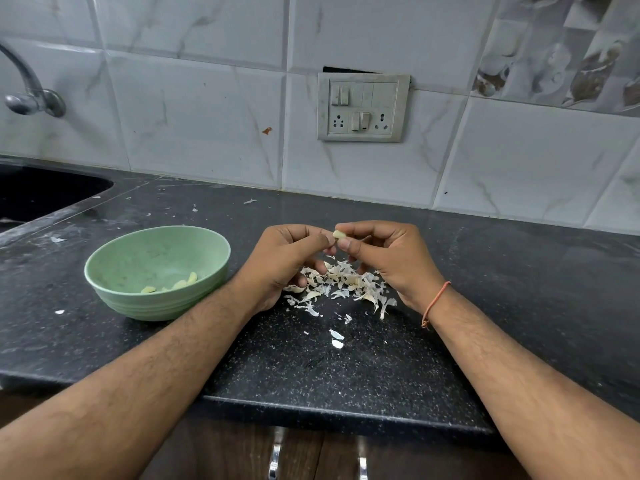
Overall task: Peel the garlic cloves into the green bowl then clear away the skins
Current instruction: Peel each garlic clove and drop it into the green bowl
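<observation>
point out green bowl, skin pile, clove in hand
green bowl [114, 268], head view, bare inner wall
skin pile [341, 284], head view, middle of heap
garlic clove [338, 234], head view, exposed end between fingertips

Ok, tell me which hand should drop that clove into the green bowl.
Left, probably. The left hand is nearer the green bowl, which sits on its side. Both hands pinch the garlic clove, so the right hand need only let go.

Garlic clove [338, 234] mostly covered by fingertips of both hands, peel state unclear. Skin pile [341, 284] partly hidden under left hand [289, 261] and right hand [388, 258]. Tap [29, 93] and sink [41, 192] cut off at left edge. Cabinet handles [275, 457] cropped at bottom.
</observation>
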